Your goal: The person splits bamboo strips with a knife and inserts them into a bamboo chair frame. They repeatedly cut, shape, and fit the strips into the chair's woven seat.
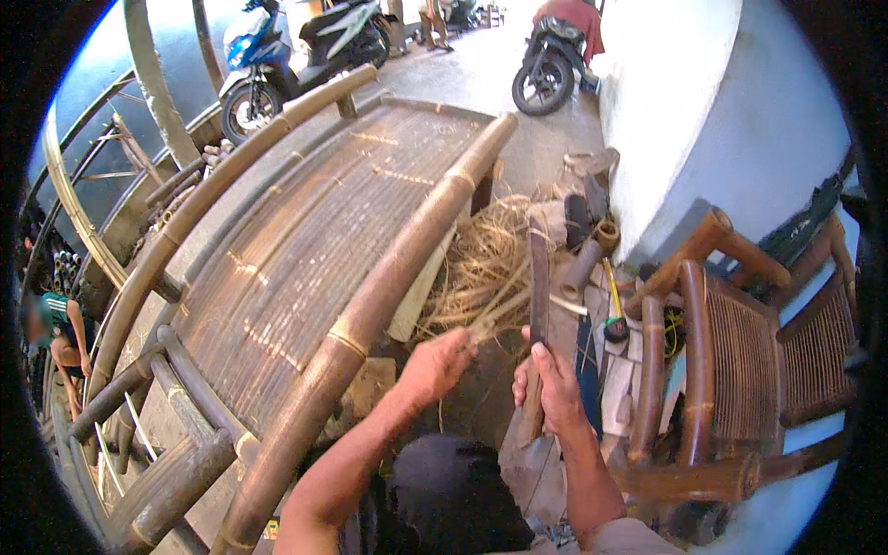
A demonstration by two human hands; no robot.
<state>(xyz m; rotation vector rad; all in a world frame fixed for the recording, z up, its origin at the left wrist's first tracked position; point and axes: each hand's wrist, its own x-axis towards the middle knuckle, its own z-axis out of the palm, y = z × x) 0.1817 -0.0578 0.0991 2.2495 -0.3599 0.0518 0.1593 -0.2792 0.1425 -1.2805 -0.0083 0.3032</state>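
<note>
Beside bamboo bench: left hand pinching thin strip, right hand gripping long blade upright; fibre pile behind, chair to right.

Much of this workshop corner slips out of sight.

The right hand covers the handle of the long blade, so its grip end cannot be made out. The left hand closes over one end of a thin strip, hiding it. The bamboo bench runs off the lower edge. The bamboo chair is cut by the dark rim. Small tools beside the wall are too small to identify. A person at far left is blurred.
</note>
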